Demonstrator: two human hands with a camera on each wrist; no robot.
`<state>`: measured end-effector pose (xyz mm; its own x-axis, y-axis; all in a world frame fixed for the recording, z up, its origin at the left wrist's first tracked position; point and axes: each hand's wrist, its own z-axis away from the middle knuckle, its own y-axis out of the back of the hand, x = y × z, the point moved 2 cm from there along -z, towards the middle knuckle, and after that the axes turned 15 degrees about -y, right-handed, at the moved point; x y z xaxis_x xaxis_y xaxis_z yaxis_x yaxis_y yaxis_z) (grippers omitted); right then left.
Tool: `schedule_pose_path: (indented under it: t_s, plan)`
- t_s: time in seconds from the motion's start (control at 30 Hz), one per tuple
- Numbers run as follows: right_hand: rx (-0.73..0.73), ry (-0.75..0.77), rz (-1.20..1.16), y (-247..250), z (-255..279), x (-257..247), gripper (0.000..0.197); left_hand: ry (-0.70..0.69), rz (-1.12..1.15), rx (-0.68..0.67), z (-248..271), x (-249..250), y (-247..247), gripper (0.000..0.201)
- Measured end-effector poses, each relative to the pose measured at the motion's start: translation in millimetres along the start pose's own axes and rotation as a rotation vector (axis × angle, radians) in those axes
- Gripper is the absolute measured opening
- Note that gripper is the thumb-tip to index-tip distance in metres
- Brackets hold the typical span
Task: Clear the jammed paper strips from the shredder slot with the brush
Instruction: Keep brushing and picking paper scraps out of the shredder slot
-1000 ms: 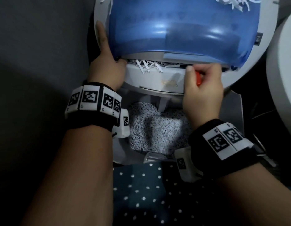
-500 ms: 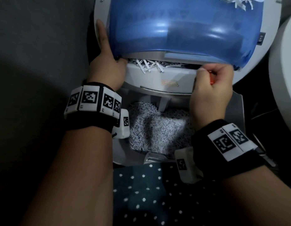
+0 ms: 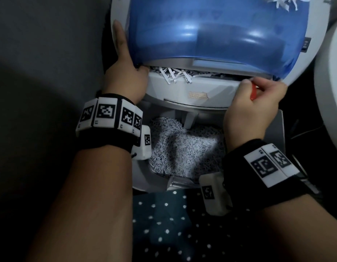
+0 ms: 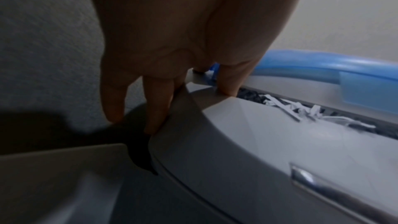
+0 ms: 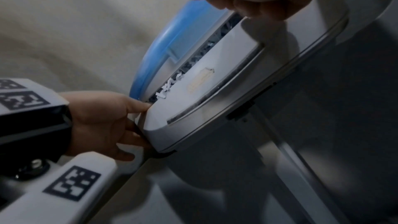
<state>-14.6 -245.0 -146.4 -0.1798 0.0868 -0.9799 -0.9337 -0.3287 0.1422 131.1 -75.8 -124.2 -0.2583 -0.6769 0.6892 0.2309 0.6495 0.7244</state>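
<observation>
The shredder [image 3: 184, 95] stood braced by the left hand [image 3: 124, 72], fingers extended. The right hand [image 3: 256, 103] gripped the brush [image 3: 254, 91] at the slot's right end. Strips [image 3: 173, 74] remained left; sweep gently leftward, holding steady.

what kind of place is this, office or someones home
Hard to tell; probably a home or small office corner. A paper shredder with a blue cover sits over a bin of shreds, beside a plain grey wall; polka-dot fabric lies below.
</observation>
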Motion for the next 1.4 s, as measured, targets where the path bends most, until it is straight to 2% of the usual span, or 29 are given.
schedule_pose_path:
  t_s: [0.13, 0.27, 0.37, 0.43, 0.5, 0.6, 0.67, 0.8, 0.87, 0.97, 1.0, 1.1, 1.17, 1.27, 1.3, 1.4]
  plan:
    - [-0.134, -0.045, 0.084, -11, 5, -4, 0.01, 0.001, -0.004, 0.0, 1, 1, 1, 0.086]
    - [-0.08, -0.07, -0.092, -6, 7, -9, 0.01, -0.009, -0.018, -0.006, 1, 1, 1, 0.086]
    - [-0.07, -0.058, -0.061, -7, 9, -4, 0.009, -0.014, -0.013, -0.005, 0, 1, 1, 0.087]
    - [-0.155, -0.082, -0.019, -13, 13, -4, 0.011, -0.013, -0.012, -0.005, 0, 1, 1, 0.087]
    - [-0.253, -0.14, -0.083, -17, 20, -9, 0.012, -0.013, -0.012, -0.009, 1, 1, 1, 0.087]
    - [-0.194, -0.161, -0.188, -12, 18, -9, 0.013, -0.018, -0.008, -0.014, 1, 1, 1, 0.087]
    - [-0.177, -0.137, -0.124, -11, 15, -6, 0.011, -0.019, -0.01, -0.018, 2, 2, 1, 0.087]
    - [-0.427, -0.117, -0.051, -20, 27, -7, 0.017, -0.016, -0.007, -0.016, 1, 2, 2, 0.087]
    - [-0.388, -0.117, -0.122, -18, 30, -13, 0.017, -0.014, -0.008, -0.016, 1, 2, 2, 0.087]
    - [-0.224, -0.102, -0.157, -14, 18, -12, 0.015, -0.013, -0.009, -0.019, 1, 2, 1, 0.088]
    - [-0.24, -0.084, -0.093, -16, 17, -9, 0.014, -0.011, -0.006, -0.018, 1, 3, 1, 0.088]
    - [-0.452, -0.085, 0.033, -27, 27, -4, 0.018, -0.011, -0.006, -0.021, 2, 3, 3, 0.087]
    - [-0.45, -0.123, -0.028, -27, 27, -8, 0.018, -0.014, -0.005, -0.025, 2, 4, 2, 0.087]
    - [-0.292, -0.124, -0.098, -22, 15, -10, 0.013, -0.015, -0.003, -0.026, 2, 4, 2, 0.087]
    - [-0.3, -0.107, -0.062, -23, 15, -9, 0.012, -0.015, -0.003, -0.022, 2, 3, 2, 0.087]
    - [-0.478, -0.081, 0.021, -32, 28, -5, 0.013, -0.013, -0.013, -0.014, 2, 3, 2, 0.087]
